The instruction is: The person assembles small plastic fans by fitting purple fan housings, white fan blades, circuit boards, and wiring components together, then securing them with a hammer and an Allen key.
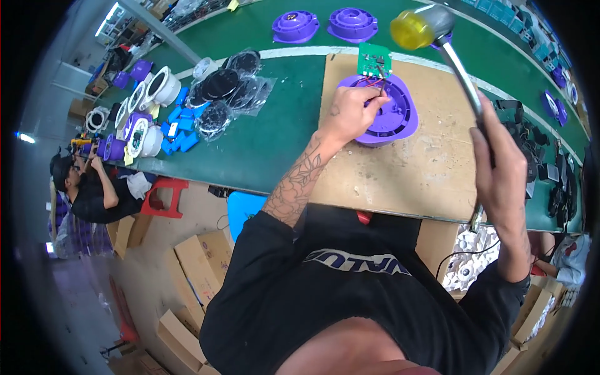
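Note:
My right hand (502,165) is wrapped round the metal handle of a mallet (459,69). The mallet is raised at the right, its yellow face (411,30) turned left. My left hand (356,112) is closed in a pinch over a round purple plastic housing (400,119). A thin dark piece shows at its fingertips, too small to make out. Beyond the fingers a green circuit board (375,60) lies at the housing's far edge, with red and dark wires running from it toward the housing. My left hand hides the housing's left part.
Cardboard (350,181) covers the bench under the housing. Left of it are clear-wrapped black discs (220,84), blue packs (180,130) and white-and-purple housings (164,86). Two purple housings (295,26) stand at the back. Black parts (528,134) lie right. A co-worker (94,187) sits far left.

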A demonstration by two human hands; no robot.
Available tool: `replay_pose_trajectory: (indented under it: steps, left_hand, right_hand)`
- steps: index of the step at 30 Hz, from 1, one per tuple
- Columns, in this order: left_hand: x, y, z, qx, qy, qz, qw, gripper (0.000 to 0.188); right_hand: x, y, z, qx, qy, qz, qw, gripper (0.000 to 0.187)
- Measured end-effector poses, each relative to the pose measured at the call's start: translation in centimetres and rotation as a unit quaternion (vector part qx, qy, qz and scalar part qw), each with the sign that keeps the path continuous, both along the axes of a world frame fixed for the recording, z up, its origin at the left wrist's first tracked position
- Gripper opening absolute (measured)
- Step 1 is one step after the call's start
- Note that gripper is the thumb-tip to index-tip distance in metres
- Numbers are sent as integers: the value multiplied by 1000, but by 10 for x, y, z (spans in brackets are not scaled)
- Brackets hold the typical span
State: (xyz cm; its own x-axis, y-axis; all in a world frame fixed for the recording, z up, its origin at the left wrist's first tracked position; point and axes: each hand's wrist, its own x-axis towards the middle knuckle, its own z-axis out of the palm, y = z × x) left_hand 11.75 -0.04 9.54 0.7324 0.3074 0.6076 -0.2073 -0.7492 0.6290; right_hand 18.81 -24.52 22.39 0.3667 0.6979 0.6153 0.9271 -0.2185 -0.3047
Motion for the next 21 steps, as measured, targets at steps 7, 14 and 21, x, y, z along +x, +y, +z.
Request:
replay_pose_trajectory:
  steps: [7,14,21]
  left_hand:
    - [-1,3,12,-168,-30,-36,985,11]
    - [-58,58,21,-284,-11,55,957,15]
    - [-77,63,-35,-91,248,268,927,32]
  right_hand:
    - [43,-32,-49,-126,136,-161,969,40]
    - [67,-47,-148,-345,134,-257,893,46]
    - [12,54,-99,-157,-68,83,982,76]
